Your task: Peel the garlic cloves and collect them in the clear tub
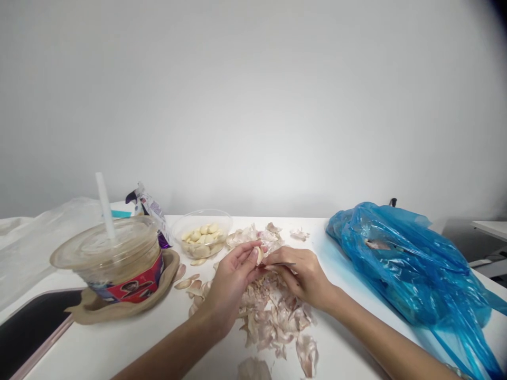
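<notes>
Between the thumb and fingers of my left hand (233, 277) is a garlic clove (260, 255). My right hand (304, 274) meets it from the right, closed around a thin knife (285, 264) of which only a narrow metal strip shows. Beneath both hands lies a pile of garlic skins (273, 311) on the white table. A clear plastic bowl (224, 221) of peeled cloves (204, 235) stands behind my left hand. Several unpeeled cloves (184, 284) lie to the left of that hand.
At left, a lidded drink cup (134, 279) with a straw sits in a cardboard holder (93, 312), near a phone (35, 327). A snack wrapper (152, 208) and a clear plastic sheet (43, 237) are behind. A blue plastic bag (407, 269) covers the right side.
</notes>
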Motion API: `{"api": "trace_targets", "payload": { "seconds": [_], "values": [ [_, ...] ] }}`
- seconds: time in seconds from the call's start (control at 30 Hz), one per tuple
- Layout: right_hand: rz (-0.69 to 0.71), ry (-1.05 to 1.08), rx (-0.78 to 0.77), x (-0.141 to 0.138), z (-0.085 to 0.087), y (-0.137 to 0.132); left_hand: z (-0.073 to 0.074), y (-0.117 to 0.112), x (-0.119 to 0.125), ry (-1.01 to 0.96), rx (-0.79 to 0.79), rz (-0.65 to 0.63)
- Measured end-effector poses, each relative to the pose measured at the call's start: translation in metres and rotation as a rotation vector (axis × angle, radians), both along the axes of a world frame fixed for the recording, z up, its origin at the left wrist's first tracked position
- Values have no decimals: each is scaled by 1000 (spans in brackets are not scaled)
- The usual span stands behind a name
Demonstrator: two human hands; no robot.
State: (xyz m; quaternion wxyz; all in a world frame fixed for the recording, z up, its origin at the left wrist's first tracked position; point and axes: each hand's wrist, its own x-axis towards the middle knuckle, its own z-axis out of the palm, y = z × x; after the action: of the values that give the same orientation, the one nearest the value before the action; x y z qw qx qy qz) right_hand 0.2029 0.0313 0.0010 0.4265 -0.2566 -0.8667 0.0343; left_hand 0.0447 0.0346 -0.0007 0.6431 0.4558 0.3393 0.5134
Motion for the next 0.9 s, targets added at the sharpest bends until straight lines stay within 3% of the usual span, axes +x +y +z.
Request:
{"api": "trace_targets", "payload": {
  "seconds": [0.9],
  "values": [
    [8,-48,-26,-3,-3,1,0,-1,2,21,-59,34]
  ]
}}
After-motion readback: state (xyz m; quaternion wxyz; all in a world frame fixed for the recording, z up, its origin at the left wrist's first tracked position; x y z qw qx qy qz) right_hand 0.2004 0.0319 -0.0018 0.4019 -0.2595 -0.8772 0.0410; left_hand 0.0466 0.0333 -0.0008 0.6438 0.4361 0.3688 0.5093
